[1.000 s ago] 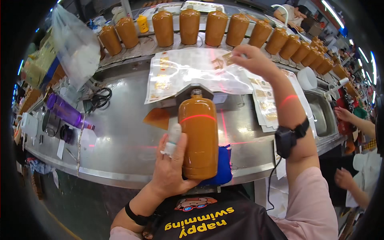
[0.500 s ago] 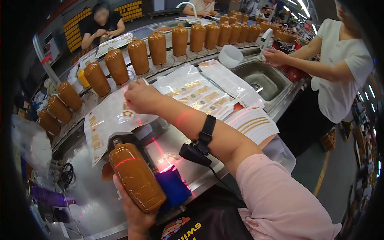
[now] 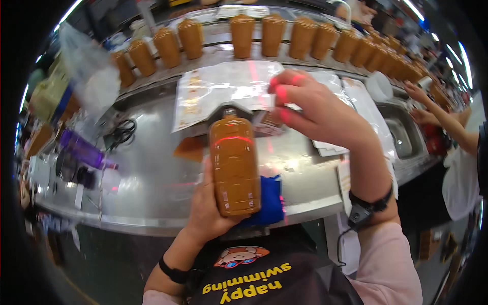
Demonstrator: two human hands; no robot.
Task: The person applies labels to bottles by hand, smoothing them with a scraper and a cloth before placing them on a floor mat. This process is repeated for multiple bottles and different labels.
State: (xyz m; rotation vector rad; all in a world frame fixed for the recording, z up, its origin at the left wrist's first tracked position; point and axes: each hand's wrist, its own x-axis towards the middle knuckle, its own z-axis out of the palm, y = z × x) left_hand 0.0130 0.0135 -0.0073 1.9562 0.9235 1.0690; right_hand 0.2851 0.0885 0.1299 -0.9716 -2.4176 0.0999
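A glossy brown bottle (image 3: pixel 235 170) lies tilted in my left hand (image 3: pixel 209 213), which cups its lower left side and base. Its neck end points away from me into a dark angled holder (image 3: pixel 216 114). A red laser line crosses its shoulder. My right hand (image 3: pixel 320 109) is raised to the right of the bottle's neck, over the edge of a white decal sheet (image 3: pixel 229 86) with gold prints. Its fingers are curled together and slightly blurred, with red light on the tips. What they hold, if anything, is too unclear to name. A blue cloth (image 3: pixel 272 201) sits beside the bottle's base.
Brown bottles (image 3: pixel 242 35) line the curved ledge behind the steel worktop (image 3: pixel 152 152). Scissors (image 3: pixel 123 131), a purple bottle (image 3: pixel 81 148) and a plastic bag (image 3: pixel 91 76) lie left. At right are a white tub (image 3: pixel 378 86), a sink (image 3: pixel 401 132) and a co-worker's hands (image 3: pixel 419 104).
My view has swung to the left and down. My right hand has lifted off the decal sheet and come back toward the bottle. My left hand still holds the bottle, now pointing straighter away.
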